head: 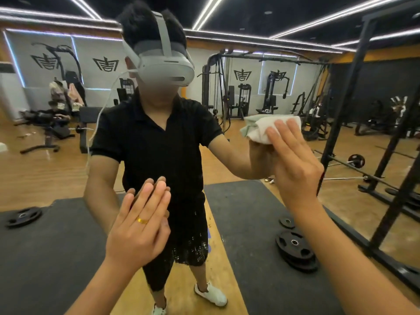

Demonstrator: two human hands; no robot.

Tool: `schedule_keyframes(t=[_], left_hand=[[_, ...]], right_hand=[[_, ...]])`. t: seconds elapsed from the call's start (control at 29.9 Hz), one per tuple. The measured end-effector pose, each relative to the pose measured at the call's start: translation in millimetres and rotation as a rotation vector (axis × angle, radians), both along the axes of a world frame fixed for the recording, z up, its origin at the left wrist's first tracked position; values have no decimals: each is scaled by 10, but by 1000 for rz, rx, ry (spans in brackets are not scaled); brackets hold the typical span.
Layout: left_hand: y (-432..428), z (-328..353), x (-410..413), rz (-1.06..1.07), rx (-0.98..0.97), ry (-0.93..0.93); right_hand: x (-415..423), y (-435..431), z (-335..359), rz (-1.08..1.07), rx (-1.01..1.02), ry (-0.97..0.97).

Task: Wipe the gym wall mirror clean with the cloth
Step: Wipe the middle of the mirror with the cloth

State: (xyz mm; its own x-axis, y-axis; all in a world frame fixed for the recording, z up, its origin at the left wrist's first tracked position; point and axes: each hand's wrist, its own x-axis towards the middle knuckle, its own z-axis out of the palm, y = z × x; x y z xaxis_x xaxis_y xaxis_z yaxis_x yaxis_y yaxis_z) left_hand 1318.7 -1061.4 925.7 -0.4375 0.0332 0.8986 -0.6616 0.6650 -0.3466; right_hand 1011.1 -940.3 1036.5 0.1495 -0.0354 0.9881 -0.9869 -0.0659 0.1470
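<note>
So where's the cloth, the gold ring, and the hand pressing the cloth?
cloth (256,130): head view, bunched white fold.
gold ring (142,221): head view, band across the finger.
right hand (295,164): head view, back of the hand.

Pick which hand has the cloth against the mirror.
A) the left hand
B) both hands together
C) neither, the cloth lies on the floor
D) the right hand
D: the right hand presses the cloth to the mirror with straight fingers, while the left hand, wearing a ring, lies flat on the glass with no cloth.
</note>
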Motion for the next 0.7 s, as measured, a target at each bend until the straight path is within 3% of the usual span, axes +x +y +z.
schedule_keyframes(t=[0.13, 0.3, 0.47, 0.57, 0.7], left_hand=[[1, -4, -3, 3, -24, 25], [4, 4, -22, -2, -42, 23], [3, 8, -19, 2, -50, 22], [-2, 7, -25, 6, -53, 20], [-9, 0, -16, 6, -32, 4]], right_hand=[[325, -77, -256, 107, 29, -72], [99, -40, -207, 80, 69, 204], [-300, -33, 182, 60, -92, -77], [-122, -69, 53, 109, -91, -188], [199, -77, -410, 112, 1, -9]])
